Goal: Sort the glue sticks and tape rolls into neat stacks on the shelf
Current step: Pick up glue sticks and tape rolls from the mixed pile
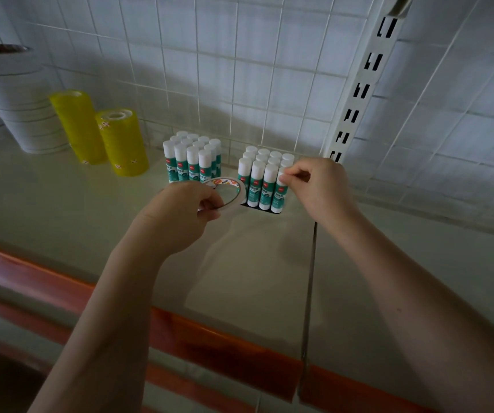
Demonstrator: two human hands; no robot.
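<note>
Glue sticks [262,177] stand sorted in two blocks on the shelf [60,198]; my right hand [318,183] pinches the corner stick. My left hand [180,216] holds one loose tape roll [227,192] (unstacked); yellow rolls [120,141] already stacked.

White tape stack [10,93] cut off at left edge; glue-stick label print [253,190] too small to read.
</note>
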